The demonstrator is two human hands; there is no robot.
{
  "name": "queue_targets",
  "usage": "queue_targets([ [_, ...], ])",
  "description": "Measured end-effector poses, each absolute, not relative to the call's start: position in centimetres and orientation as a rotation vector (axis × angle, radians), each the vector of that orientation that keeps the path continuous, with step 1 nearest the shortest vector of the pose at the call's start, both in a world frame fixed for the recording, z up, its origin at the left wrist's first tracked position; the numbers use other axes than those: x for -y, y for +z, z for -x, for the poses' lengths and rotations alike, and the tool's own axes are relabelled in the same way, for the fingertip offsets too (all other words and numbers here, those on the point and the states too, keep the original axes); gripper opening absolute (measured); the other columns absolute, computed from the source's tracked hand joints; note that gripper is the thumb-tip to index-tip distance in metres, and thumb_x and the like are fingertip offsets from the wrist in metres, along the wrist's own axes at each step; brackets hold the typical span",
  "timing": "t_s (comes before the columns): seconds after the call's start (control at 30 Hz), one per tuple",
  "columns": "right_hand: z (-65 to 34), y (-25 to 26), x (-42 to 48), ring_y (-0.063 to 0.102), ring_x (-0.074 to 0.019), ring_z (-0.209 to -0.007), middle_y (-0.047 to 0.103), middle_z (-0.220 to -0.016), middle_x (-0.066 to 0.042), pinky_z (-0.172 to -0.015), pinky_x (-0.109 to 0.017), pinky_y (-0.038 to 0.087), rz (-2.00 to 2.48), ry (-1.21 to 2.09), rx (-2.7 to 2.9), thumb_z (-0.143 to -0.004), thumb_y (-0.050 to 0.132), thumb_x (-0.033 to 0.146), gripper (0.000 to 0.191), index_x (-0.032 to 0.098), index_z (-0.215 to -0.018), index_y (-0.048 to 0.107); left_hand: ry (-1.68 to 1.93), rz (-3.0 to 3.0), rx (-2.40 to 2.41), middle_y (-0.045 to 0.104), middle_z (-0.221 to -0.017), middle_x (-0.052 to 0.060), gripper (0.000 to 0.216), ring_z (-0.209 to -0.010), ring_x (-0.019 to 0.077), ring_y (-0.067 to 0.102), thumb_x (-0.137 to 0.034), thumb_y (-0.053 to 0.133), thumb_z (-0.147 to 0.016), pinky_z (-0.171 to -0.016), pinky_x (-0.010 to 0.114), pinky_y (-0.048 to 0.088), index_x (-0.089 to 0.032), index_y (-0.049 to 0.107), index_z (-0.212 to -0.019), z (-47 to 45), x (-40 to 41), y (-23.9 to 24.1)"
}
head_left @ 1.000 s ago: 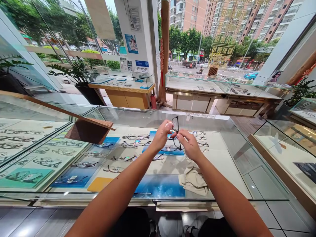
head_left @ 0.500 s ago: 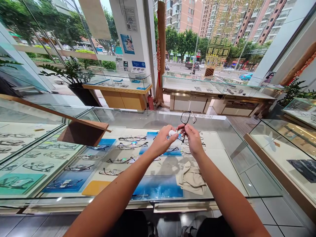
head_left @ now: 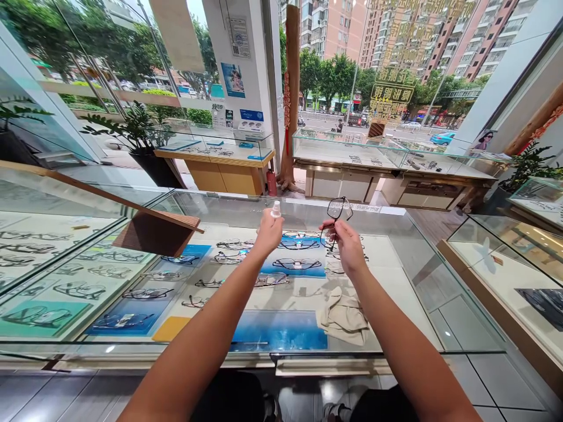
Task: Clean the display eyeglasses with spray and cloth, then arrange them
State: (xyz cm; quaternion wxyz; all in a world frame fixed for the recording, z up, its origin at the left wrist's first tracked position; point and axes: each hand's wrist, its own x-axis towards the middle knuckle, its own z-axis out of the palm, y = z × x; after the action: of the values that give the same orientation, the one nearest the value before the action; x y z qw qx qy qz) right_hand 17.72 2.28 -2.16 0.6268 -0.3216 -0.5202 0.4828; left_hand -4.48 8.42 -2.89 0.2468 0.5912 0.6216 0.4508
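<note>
Black glasses (head_left: 339,209) — one pair — pinched in right hand (head_left: 348,247); left hand (head_left: 267,234) clasps one bottle (head_left: 275,208).

The spectacles (head_left: 339,209) in my right hand (head_left: 347,246) showed a thin, dark, glossy frame; metal or plastic, I could not tell. The bottle (head_left: 275,210) in my left hand (head_left: 268,234) was smooth, pale plastic. At 6 o'clock from my right hand lay a beige cloth (head_left: 344,316), matt and creased. The counter top (head_left: 422,281) was clear, reflective glass. At 9 o'clock stood a panel (head_left: 153,233) of ribbed, matt wood.
</note>
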Motion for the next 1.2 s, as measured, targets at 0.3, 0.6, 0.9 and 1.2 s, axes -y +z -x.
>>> queue_targets([
  [0.3, -17.9, -2.2, -2.4, 0.055, -0.0193, -0.081, 0.078, -0.1, -0.006, -0.075, -0.034, 0.04, 0.743, 1.1, 1.189, -0.096, 0.063, 0.054, 0.034, 0.024, -0.099, 0.079, 1.03, -1.762, -1.895, 0.065, -0.123, 0.018, 0.024, -0.116, 0.0351, 0.062, -0.019, 0.055, -0.094, -0.098, 0.046, 0.046, -0.018, 0.053, -0.118, 6.3, -9.0, -3.6],
  [0.6, -18.0, -2.3, -2.7, 0.055, -0.0196, -0.079, 0.078, -0.099, -0.007, -0.074, -0.035, 0.041, 0.752, 1.092, 1.199, -0.096, 0.062, 0.054, 0.035, 0.024, -0.099, 0.079, 0.783, -1.79, -2.094, 0.07, -0.115, 0.017, 0.035, -0.101, 0.035, 0.069, -0.017, 0.052, -0.096, -0.08, 0.042, 0.05, -0.018, 0.045, -0.13, 6.3, -8.4, -3.3],
  [0.9, -18.4, -1.9, -2.6, 0.057, -0.0197, -0.083, 0.078, -0.1, -0.006, -0.076, -0.034, 0.042, 0.768, 1.06, 1.2, -0.097, 0.06, 0.052, 0.034, 0.024, -0.101, 0.078, 1.035, -1.795, -2.16, 0.046, -0.147, 0.029, 0.063, -0.137, 0.0441, 0.051, -0.019, 0.065, -0.086, -0.107, 0.054, 0.046, -0.011, 0.036, -0.141, 5.1, -7.1, -2.3],
  [1.2, -19.9, -1.2, -3.7, 0.058, -0.0179, -0.08, 0.077, -0.098, -0.006, -0.072, -0.032, 0.043, 0.779, 0.965, 1.153, -0.094, 0.06, 0.053, 0.034, 0.024, -0.099, 0.076, 0.839, -2.472, -0.952, 0.067, -0.09, 0.003, 0.013, -0.085, 0.0207, 0.062, -0.03, 0.054, -0.1, -0.08, 0.034, 0.047, -0.022, 0.058, -0.091, -1.0, 1.1, 0.9],
])
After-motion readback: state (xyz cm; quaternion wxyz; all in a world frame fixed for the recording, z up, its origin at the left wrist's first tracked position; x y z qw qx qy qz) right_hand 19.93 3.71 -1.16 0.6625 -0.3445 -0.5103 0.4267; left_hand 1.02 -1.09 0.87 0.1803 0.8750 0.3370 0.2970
